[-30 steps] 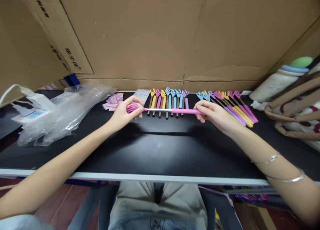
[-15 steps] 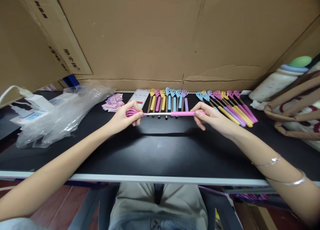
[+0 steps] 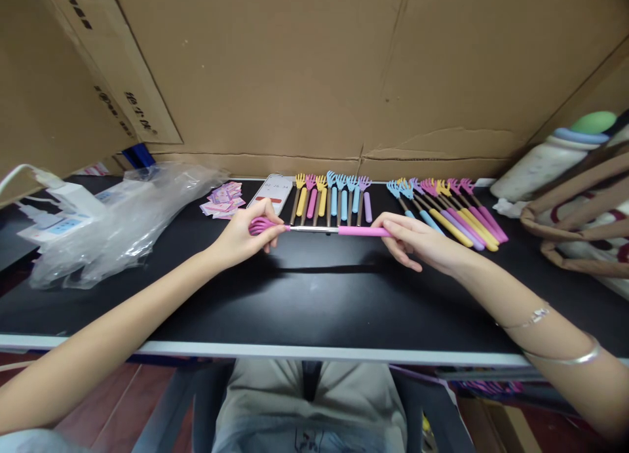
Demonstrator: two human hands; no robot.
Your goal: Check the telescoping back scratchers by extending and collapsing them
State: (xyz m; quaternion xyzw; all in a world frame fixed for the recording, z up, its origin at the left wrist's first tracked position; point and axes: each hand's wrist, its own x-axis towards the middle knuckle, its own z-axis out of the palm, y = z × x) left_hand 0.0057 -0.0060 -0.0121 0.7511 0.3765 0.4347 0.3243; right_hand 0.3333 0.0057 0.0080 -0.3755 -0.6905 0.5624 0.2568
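A pink back scratcher (image 3: 363, 231) with a bare metal rod in its middle lies level between my hands, above the black table. My left hand (image 3: 246, 233) is closed around its pink claw end. On the far end, my right hand (image 3: 413, 240) grips the pink handle, whose tip is hidden by the fingers. Behind it, a row of claw heads with dark rods (image 3: 330, 197) alternates with short coloured handles (image 3: 368, 207). To the right lies a fanned group of assembled back scratchers (image 3: 457, 217) in blue, yellow, purple and pink.
A phone (image 3: 272, 192) lies behind my left hand, beside a pile of small pink-purple packets (image 3: 223, 199). Clear plastic bags (image 3: 128, 223) and a power strip (image 3: 63, 225) are at left. A bottle (image 3: 540, 164) and a brown-handled bag (image 3: 580, 223) stand at right. Cardboard (image 3: 275, 73) walls the back.
My right hand has shifted its hold on the pink handle, with fingers lower and more stretched. The back scratcher sits slightly lower and tilts down a little to the right.
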